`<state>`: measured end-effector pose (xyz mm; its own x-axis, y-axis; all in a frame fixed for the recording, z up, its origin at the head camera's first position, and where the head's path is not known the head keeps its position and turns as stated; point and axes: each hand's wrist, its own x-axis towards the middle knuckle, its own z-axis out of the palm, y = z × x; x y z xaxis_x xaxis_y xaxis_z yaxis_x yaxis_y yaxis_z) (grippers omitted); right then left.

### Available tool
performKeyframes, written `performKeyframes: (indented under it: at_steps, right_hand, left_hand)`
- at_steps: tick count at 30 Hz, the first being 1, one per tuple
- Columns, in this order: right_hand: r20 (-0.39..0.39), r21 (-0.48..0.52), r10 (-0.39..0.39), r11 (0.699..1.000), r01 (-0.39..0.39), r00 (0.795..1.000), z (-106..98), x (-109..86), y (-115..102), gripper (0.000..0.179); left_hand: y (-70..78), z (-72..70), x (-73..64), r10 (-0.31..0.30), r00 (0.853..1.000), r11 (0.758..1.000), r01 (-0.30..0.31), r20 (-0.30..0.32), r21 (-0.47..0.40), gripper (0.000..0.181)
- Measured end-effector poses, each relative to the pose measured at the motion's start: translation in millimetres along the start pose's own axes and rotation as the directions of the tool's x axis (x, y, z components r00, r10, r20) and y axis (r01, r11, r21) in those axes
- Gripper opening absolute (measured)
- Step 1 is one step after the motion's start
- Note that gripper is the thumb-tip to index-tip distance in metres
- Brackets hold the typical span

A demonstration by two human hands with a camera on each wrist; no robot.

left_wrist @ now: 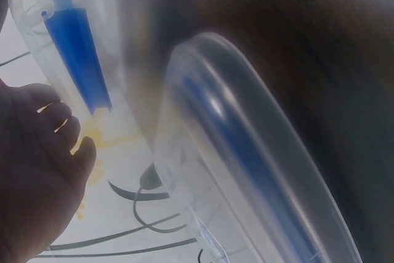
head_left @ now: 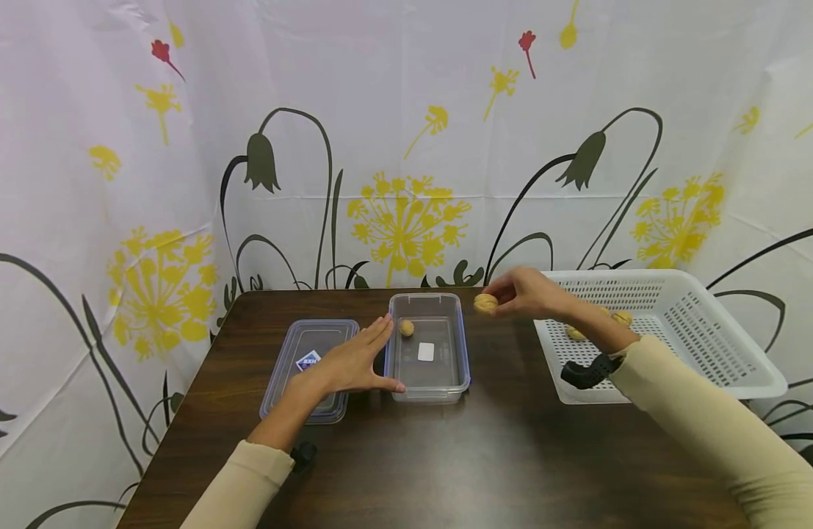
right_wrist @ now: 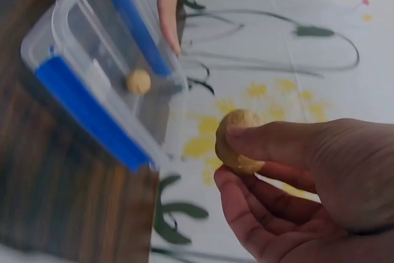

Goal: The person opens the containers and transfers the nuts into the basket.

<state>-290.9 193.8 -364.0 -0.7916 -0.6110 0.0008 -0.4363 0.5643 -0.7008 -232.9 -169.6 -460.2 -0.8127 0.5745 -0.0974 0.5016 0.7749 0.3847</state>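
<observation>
A walnut (right_wrist: 239, 141) is pinched between the thumb and fingers of my right hand (head_left: 526, 292), just right of a clear plastic container (head_left: 462, 345) with blue side clips. Inside that container, near its far left corner, lies another walnut (head_left: 406, 328). My left hand (head_left: 356, 360) rests along the container's left side, fingers stretched out and thumb at the near left corner. In the left wrist view the left palm and loosely bent fingers (left_wrist: 52, 112) show beside the container's blue clip (left_wrist: 80, 60).
The container's clear lid (head_left: 300, 345) lies on the dark wooden table (head_left: 406, 463) under the left forearm. On the right stands a white perforated basket (head_left: 703, 345) with several walnuts (head_left: 621, 318) in it. A flower-print curtain (head_left: 393, 110) hangs behind the table.
</observation>
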Motion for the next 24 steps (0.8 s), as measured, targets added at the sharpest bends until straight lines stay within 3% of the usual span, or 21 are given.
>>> performKeyframes:
  at_steps: [14,24]
  right_hand:
    - [-0.053,-0.082,0.141,0.986,-0.145,0.989,-68,-41.5,59,0.039]
    - [-0.077,-0.193,0.197,0.959,-0.208,0.977,-92,-64.6,114,0.038]
  left_hand:
    - [-1.7,2.3,0.2,-0.003,1.000,1.000,0.003,-0.004,-0.003,0.126]
    - [-1.1,1.5,-1.2,-0.002,1.000,1.000,0.002,-0.001,-0.006,0.126]
